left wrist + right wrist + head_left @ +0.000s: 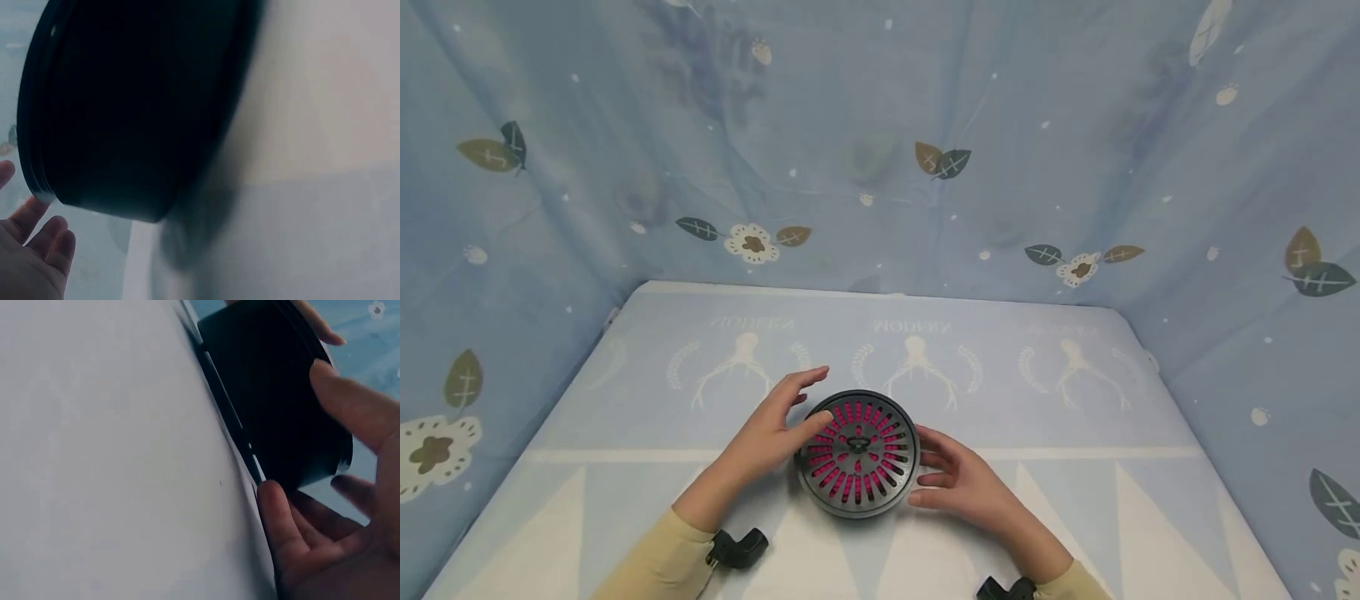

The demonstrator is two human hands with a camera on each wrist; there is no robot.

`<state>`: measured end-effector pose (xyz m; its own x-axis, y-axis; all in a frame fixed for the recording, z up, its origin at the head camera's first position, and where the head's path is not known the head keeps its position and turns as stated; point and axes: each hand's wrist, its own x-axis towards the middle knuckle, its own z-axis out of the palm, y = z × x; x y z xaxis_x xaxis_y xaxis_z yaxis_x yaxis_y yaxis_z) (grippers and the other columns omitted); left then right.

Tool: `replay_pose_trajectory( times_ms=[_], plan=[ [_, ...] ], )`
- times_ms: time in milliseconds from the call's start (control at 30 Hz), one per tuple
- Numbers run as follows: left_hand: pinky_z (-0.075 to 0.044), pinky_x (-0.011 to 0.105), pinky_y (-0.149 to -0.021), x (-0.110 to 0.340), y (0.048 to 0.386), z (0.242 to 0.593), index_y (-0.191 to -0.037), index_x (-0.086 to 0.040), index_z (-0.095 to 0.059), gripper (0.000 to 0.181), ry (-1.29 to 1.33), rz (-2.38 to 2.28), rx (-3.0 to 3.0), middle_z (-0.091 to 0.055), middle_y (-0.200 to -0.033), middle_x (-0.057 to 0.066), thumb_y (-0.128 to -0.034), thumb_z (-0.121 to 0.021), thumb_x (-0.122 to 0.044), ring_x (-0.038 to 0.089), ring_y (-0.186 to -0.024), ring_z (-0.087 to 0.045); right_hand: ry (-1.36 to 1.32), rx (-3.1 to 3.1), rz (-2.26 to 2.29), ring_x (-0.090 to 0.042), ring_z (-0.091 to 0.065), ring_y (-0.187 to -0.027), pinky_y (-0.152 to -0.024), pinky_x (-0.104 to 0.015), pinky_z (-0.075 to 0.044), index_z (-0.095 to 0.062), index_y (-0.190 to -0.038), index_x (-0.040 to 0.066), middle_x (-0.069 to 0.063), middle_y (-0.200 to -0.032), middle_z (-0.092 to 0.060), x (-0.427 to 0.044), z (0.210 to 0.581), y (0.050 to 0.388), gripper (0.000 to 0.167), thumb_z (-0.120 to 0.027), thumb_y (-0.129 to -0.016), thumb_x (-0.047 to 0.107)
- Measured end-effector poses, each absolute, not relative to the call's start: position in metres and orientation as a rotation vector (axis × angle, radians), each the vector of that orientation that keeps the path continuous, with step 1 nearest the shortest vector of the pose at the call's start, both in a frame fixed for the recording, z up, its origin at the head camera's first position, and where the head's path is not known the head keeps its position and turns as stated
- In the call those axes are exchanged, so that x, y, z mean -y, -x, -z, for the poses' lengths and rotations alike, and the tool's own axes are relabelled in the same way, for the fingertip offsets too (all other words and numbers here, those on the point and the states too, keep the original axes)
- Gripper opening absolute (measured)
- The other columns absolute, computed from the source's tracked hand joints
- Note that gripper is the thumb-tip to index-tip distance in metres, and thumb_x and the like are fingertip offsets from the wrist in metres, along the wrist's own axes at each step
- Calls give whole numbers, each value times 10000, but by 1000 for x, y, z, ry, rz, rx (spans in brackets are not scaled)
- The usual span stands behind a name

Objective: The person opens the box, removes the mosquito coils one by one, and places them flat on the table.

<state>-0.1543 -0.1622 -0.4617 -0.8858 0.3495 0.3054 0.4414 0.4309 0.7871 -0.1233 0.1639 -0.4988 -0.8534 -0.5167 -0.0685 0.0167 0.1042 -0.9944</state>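
Observation:
A round dark tin (829, 492) with a slotted lid stands on the cloth in the head view. Bright pink shows through its slots, and a small dark fitting (858, 444) sits at the lid's centre. My left hand (780, 429) is at its left side, thumb over the lid's edge, index finger stretched out beyond. At the right side is my right hand (958, 479), its fingers loosely bent near the wall. In the left wrist view the tin's dark wall (137, 112) fills much of the picture. The right wrist view has my right thumb (347, 403) by the rim.
A pale blue and white patterned cloth (1075, 417) covers the table. Blue curtains (865, 125) with leaf and flower prints hang at the back and both sides. Black wrist mounts (739, 548) are worn at the sleeve cuffs.

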Motion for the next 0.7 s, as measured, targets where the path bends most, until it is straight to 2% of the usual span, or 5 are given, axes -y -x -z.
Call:
replay_pose_trajectory(
  times_ms=[167, 300, 500, 567, 700],
  plan=[
    [-394, 502, -1117, 154, 150, 451, -1528, -387, -308, 744, 732, 1423, 2618, -535, -1382, -86, -906, -714, -417, 137, -1348, -420, 523, -2234, 1708, -208, -643, -1060, -846, -323, -611, -408, -1508, 228, -32, -1343, -579, -157, 504, 119, 917, -896, -732, 200],
    [-422, 525, -1089, 148, 145, 446, -1522, -407, -311, 758, 775, 1400, 2655, -595, -1299, -87, -886, -717, -473, 135, -1303, -475, 552, -2349, 1658, -205, -644, -1039, -819, -327, -620, -430, -1495, 195, -11, -1277, -620, -152, 503, 118, 904, -901, -723, 183],
    [-519, 420, -1003, 137, 143, 440, -1373, -271, -584, 578, 847, 1292, 2668, -641, -1197, -121, -865, -722, -509, 80, -1139, -574, 555, -2375, 1636, -252, -640, -1044, -814, -374, -623, -439, -1480, 86, -57, -1263, -626, -146, 477, 111, 873, -886, -731, 119],
    [-531, 393, -982, 135, 143, 440, -1296, -219, -652, 520, 883, 1262, 2661, -653, -1155, -136, -860, -737, -489, 63, -1100, -585, 557, -2376, 1638, -248, -642, -1032, -810, -369, -624, -446, -1476, 86, -57, -1261, -626, -146, 474, 110, 864, -886, -733, 127],
    [-550, 353, -914, 131, 146, 444, -1157, -213, -725, 343, 972, 1218, 2607, -674, -1041, -155, -873, -754, -403, 31, -1005, -600, 562, -2380, 1642, -249, -641, -1032, -806, -370, -625, -449, -1471, 81, -67, -1261, -626, -146, 473, 110, 857, -885, -735, 130]
  ],
)
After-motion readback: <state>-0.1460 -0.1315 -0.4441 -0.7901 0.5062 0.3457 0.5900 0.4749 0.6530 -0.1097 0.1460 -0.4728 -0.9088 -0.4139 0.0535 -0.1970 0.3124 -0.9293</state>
